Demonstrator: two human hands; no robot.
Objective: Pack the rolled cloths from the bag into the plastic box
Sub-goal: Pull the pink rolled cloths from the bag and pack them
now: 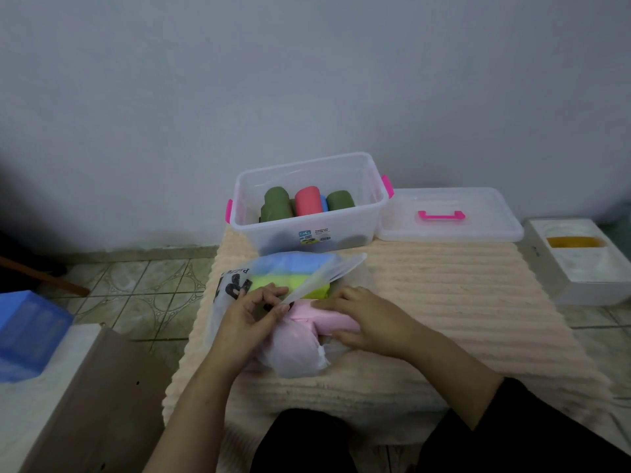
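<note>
The right hand (367, 320) holds the pink rolled cloth (327, 319), with the fingers curled over its top and the thumb under its near side. The left hand (254, 314) pinches the thin edge of the plastic bag (300, 356) between thumb and fingers and keeps the mouth of the bag apart.

The pink cloth is soft and pale, and half of it is out of the bag. A yellow-green cloth (297, 283) and a light blue cloth (293, 262) lie deeper in the bag, seen through the cloudy plastic. The bag has black letters on its left side and lies near the middle of the cream ribbed mat (461, 302).

The plastic box (307, 230) stands at the far edge of the mat, just behind the bag. It is see-through with pink clips. Inside are two dark green rolls (278, 204), a red roll (307, 201) and what looks like a small blue one (324, 203) tucked between, though it is mostly hidden.

The lid (450, 215) with its pink handle lies flat just right of the box. A white foam block (580, 264) sits off the far right corner of the mat.
</note>
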